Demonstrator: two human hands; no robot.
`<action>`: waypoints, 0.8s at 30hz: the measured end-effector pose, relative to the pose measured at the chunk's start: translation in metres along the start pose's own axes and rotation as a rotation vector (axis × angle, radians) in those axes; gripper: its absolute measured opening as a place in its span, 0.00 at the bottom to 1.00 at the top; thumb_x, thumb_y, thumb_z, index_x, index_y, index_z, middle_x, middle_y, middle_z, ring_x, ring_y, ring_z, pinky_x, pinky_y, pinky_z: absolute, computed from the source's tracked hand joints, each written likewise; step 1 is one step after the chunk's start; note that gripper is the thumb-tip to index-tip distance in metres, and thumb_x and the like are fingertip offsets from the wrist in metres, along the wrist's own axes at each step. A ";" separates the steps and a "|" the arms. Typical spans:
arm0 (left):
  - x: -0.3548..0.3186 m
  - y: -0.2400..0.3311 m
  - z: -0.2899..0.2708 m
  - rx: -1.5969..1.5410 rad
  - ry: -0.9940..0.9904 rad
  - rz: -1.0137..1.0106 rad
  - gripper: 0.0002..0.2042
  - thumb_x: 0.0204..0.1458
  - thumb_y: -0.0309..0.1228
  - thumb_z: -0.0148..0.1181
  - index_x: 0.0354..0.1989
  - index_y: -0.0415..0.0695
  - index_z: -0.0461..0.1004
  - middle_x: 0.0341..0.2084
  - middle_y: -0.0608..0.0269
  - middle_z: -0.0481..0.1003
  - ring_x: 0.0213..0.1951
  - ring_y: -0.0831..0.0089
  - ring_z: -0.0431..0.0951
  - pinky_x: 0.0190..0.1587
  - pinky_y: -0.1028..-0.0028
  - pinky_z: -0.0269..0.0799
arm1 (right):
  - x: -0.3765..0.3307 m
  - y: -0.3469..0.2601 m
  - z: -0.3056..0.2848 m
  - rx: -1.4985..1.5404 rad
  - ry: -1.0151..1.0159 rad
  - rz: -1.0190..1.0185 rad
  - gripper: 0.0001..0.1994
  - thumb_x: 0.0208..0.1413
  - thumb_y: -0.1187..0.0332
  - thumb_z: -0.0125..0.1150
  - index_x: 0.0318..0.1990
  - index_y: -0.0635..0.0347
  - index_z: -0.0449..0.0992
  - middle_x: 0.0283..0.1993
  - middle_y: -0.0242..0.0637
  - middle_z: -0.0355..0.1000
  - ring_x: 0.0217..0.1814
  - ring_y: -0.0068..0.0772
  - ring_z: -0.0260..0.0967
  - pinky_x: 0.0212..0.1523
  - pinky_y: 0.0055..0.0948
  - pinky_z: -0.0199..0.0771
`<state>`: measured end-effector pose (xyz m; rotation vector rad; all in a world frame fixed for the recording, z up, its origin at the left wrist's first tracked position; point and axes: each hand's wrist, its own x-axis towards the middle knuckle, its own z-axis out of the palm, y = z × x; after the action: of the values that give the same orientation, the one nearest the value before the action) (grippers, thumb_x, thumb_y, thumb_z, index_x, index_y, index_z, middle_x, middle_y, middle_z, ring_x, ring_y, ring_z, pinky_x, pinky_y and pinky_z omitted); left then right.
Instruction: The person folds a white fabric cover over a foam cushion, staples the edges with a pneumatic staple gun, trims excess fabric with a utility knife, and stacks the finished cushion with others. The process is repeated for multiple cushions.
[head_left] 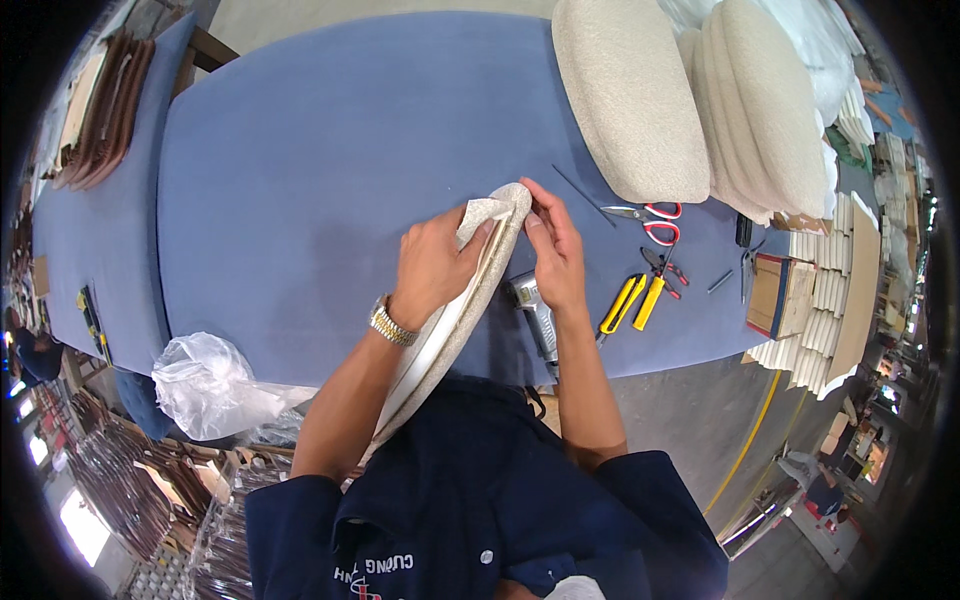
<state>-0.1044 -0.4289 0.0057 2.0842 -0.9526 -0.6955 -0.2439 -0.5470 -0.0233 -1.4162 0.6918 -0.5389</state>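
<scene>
A long beige upholstered pad (pixel 468 312) stands on its edge, its lower end against my body and its rounded tip over the blue table. My left hand (pixel 432 262), with a metal watch on its wrist, pinches a loose flap of the pad's cover (pixel 484 211) between thumb and fingers. At the rounded tip, my right hand (pixel 556 245) grips the fabric edge with thumb and fingertips. A pale inner face and a seam show along the pad's left side. Beneath my right forearm lies a silver staple gun (pixel 536 312), partly hidden.
Red-handled scissors (pixel 655 222), pliers (pixel 658 285) and a yellow cutter (pixel 622 304) lie right of my hands on the blue table (pixel 330 150). Beige pads (pixel 630 100) are stacked at far right. A cardboard box (pixel 780 290) stands at right; crumpled plastic (pixel 205 385) hangs at left.
</scene>
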 end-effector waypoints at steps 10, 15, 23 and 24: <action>0.016 0.022 0.007 0.157 -0.007 0.153 0.16 0.61 0.42 0.60 0.44 0.40 0.82 0.27 0.41 0.80 0.31 0.41 0.81 0.37 0.49 0.75 | 0.002 0.013 -0.009 0.024 0.045 -0.035 0.20 0.70 0.74 0.49 0.67 0.64 0.68 0.61 0.39 0.72 0.64 0.28 0.69 0.65 0.30 0.69; 0.039 0.017 0.016 0.153 -0.014 0.173 0.16 0.58 0.40 0.62 0.41 0.37 0.82 0.30 0.38 0.80 0.35 0.37 0.81 0.42 0.49 0.76 | 0.014 0.016 -0.011 0.100 0.107 0.052 0.18 0.68 0.75 0.51 0.64 0.68 0.69 0.57 0.38 0.74 0.57 0.27 0.70 0.60 0.28 0.70; 0.048 0.024 0.028 0.135 -0.005 0.121 0.13 0.54 0.37 0.63 0.39 0.39 0.84 0.32 0.43 0.83 0.38 0.43 0.84 0.45 0.52 0.79 | 0.016 0.010 -0.015 0.153 0.141 0.119 0.18 0.69 0.72 0.52 0.64 0.65 0.70 0.57 0.37 0.74 0.55 0.25 0.72 0.55 0.28 0.75; 0.047 0.023 0.030 0.141 -0.002 0.115 0.13 0.54 0.36 0.63 0.40 0.40 0.84 0.33 0.43 0.83 0.38 0.43 0.84 0.46 0.51 0.79 | 0.015 0.007 -0.015 0.171 0.145 0.134 0.18 0.69 0.72 0.52 0.64 0.64 0.71 0.58 0.37 0.73 0.56 0.26 0.72 0.56 0.29 0.75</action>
<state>-0.1074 -0.4885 -0.0018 2.1306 -1.1417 -0.5857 -0.2446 -0.5673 -0.0325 -1.1703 0.8302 -0.5852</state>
